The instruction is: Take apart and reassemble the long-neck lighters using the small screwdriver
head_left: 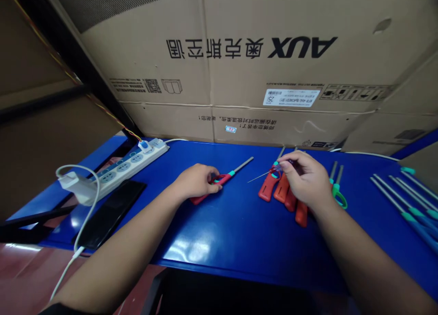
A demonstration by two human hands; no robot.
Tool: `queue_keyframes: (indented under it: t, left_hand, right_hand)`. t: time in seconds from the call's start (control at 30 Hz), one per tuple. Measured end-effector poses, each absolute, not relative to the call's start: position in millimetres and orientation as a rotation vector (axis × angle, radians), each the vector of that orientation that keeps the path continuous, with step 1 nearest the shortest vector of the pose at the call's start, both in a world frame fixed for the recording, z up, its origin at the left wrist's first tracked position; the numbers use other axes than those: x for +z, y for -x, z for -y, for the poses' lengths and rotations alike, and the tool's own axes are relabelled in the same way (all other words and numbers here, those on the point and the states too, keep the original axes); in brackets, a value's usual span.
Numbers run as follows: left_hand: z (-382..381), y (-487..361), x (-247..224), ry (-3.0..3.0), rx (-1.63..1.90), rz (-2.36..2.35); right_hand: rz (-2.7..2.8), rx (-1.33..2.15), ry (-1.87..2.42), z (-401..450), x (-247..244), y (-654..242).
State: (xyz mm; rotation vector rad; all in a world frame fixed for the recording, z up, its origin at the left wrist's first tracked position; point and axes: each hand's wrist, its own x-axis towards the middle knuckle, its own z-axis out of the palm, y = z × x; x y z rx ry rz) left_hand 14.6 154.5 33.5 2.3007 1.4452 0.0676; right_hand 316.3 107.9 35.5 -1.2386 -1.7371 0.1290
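My left hand point(198, 182) is closed around a red long-nosed lighter point(224, 180), whose metal barrel points away to the upper right. A teal collar shows where barrel meets body. In my right hand point(304, 175) is a small screwdriver point(276, 167) with a clear reddish-purple handle, pinched between thumb and fingers; its thin shaft points left and down, apart from the held lighter. Below and beside that hand, several red and orange lighters point(268, 187) lie in a row on the blue table point(219, 233), partly hidden by the hand.
Several blue-handled lighters point(415, 214) lie at the far right, and a green-ringed one point(340, 198) rests nearer my right hand. To the left are a white power strip point(132, 162), a plugged-in charger point(78, 187) with cable, and a black phone point(111, 212). A large cardboard sheet point(236, 13) stands behind.
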Motion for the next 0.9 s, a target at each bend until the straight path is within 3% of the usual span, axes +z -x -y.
queue_keyframes:
  t: [0.1, 0.3, 0.53, 0.9]
  left_hand:
    - [-156, -13, 35, -2.335, 0.102, -1.291]
    - [-165, -12, 20, -2.422, 0.271, -1.201]
    - [-173, -13, 9, -2.425, 0.369, -1.311]
    - [-170, -9, 20, -2.389, 0.208, -1.271]
  right_hand:
    - [1.831, 0.059, 1.254, -107, 34, -317]
    - [1.735, 0.256, 1.335, -112, 24, -320]
    - [1.764, -0.008, 1.504, -126, 29, -342]
    - [1.973, -0.020, 1.710, -125, 45, -374]
